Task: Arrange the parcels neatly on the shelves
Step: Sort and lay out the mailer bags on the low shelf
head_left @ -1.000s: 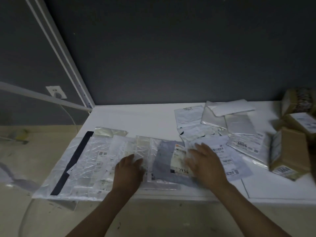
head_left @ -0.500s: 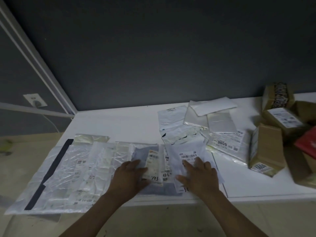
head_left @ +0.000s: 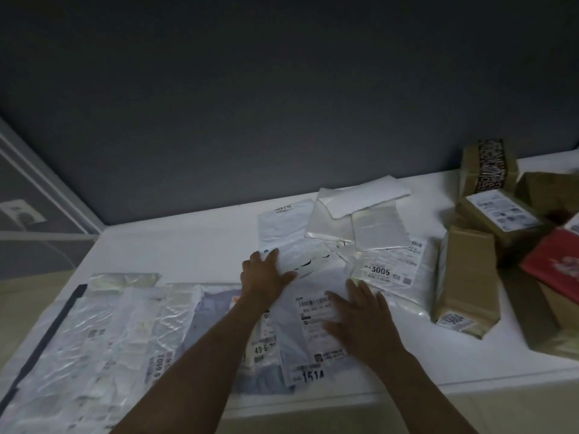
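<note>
Several flat plastic mailer parcels lie on a white shelf (head_left: pixel 188 242). A row of overlapping clear and white mailers (head_left: pixel 103 333) fills the front left. My right hand (head_left: pixel 360 321) rests flat, fingers apart, on a white mailer labelled 1514 (head_left: pixel 310 349). My left hand (head_left: pixel 266 274) reaches further back and presses flat on a crumpled white mailer (head_left: pixel 288 236). To the right of the hands, a mailer labelled 3005 (head_left: pixel 388 274) sits under a loose pile of silver and white mailers (head_left: pixel 360 214). Neither hand grips anything.
Brown cardboard boxes (head_left: pixel 466 277) stand at the right, one with black patterned tape (head_left: pixel 488 167), and a red parcel (head_left: pixel 554 261) lies on another box. A dark grey wall (head_left: pixel 282 104) backs the shelf. A white shelf upright (head_left: pixel 47 183) and a wall socket (head_left: pixel 22 211) are at left.
My left hand has moved from the front row of mailers back and right onto the crumpled white mailer. My right hand stays on the 1514 mailer. The view has shifted closer.
</note>
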Demonstrator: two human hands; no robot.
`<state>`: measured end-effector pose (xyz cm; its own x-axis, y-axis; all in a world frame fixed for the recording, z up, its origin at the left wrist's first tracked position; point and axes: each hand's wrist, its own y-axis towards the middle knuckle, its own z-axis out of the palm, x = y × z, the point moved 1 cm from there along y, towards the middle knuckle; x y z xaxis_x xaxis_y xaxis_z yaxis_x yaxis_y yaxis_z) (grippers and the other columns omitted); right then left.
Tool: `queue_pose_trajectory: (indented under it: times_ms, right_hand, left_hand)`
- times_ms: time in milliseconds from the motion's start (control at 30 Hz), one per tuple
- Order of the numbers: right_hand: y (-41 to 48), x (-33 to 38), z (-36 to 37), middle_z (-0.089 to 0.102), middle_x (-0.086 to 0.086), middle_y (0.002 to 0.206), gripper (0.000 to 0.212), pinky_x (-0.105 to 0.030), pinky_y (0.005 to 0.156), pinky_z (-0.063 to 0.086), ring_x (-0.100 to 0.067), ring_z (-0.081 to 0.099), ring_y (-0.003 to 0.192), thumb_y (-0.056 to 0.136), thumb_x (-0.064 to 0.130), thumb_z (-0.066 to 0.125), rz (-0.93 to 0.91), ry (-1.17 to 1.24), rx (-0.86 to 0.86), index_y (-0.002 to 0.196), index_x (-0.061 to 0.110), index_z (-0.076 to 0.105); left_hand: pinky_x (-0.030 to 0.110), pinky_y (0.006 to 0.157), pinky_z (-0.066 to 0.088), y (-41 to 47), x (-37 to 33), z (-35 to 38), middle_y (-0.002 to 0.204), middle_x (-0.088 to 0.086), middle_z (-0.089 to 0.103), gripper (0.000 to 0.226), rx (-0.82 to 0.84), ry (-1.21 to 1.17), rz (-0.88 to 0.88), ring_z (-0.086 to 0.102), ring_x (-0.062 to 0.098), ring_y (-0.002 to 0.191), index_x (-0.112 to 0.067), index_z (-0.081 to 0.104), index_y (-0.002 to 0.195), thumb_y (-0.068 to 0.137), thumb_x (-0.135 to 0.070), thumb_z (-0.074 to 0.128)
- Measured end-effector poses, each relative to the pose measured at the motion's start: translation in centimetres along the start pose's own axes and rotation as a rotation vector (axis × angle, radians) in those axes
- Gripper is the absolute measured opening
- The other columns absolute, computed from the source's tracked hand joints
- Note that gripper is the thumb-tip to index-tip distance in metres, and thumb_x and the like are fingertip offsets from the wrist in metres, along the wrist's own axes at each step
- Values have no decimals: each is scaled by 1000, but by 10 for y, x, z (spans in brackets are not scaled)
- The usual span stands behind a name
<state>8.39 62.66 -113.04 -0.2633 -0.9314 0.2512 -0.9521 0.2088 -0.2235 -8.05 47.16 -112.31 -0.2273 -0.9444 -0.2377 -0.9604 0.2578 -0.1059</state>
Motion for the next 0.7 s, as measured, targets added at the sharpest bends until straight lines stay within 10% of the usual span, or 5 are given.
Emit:
queue_pose_trajectory:
  times_ms: [233,500,700]
  right_hand:
    - [10,-9,0,64,-16,123,61,-55,83,51,-37,65,108,70,63,38,-56,9,-60,105,29,74]
    - [13,8,-28,27,-8,157,55,-36,118,15,-25,21,146,94,35,55,-156,282,-308,145,19,42]
    - [9,44,-55,24,1,158,62,-29,117,15,-18,17,146,94,32,58,-213,404,-426,149,23,31]
  left_hand:
    - [20,99,36,18,-9,-6,124,15,63,53,-141,-378,-30,61,30,112,-9,62,125,76,-20,79]
    - [18,105,26,-14,-11,-68,148,4,42,85,-21,-295,234,42,20,133,-17,43,143,70,-28,86]
    - [32,68,48,-53,6,-107,83,4,61,34,-610,-177,605,56,24,77,-18,76,90,63,3,83]
